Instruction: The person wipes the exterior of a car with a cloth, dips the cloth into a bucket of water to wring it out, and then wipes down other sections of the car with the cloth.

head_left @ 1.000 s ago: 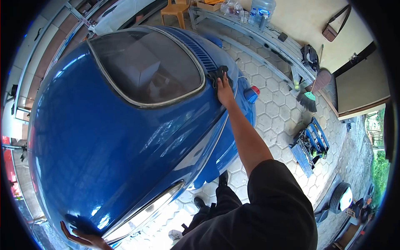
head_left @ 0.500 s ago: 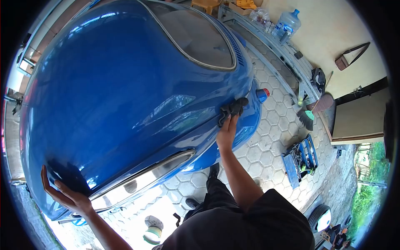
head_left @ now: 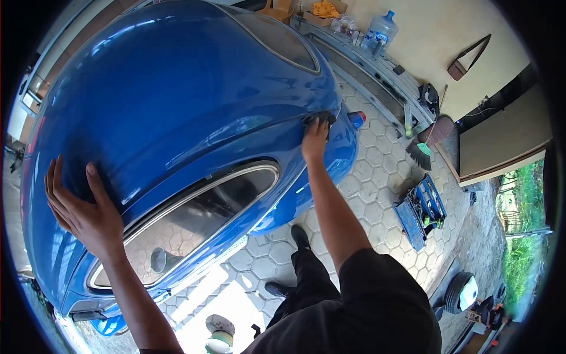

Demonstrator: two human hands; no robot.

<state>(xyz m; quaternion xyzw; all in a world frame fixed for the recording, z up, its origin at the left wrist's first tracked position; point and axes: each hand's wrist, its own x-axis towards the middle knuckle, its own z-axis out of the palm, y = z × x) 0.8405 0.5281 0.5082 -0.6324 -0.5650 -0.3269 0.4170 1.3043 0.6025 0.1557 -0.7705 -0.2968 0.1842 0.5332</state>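
Note:
A glossy blue car (head_left: pixel 165 106) with rounded bodywork fills the left and middle of the view. My right hand (head_left: pixel 315 141) presses a crumpled black cloth (head_left: pixel 319 120) against the rear bodywork, close to the red-topped tail light (head_left: pixel 357 119). Its fingers lie over the cloth and partly hide it. My left hand (head_left: pixel 85 215) is at the roof edge above the side window (head_left: pixel 194 224), fingers stretched out and thumb apart, holding nothing. Whether its whole palm touches the paint I cannot tell.
An open blue toolbox (head_left: pixel 420 211) stands on the hexagonal pavers right of me. Behind it are a broom (head_left: pixel 420 152) and a metal frame (head_left: pixel 368 76) along the wall, with a water jug (head_left: pixel 380 29). A wheel (head_left: pixel 460 292) lies lower right, a bucket (head_left: pixel 219 342) near my feet.
My view has shifted, bringing more of the side window into sight. My right hand and the cloth have slid a little along the bodywork. My left hand's fingers now point more upward.

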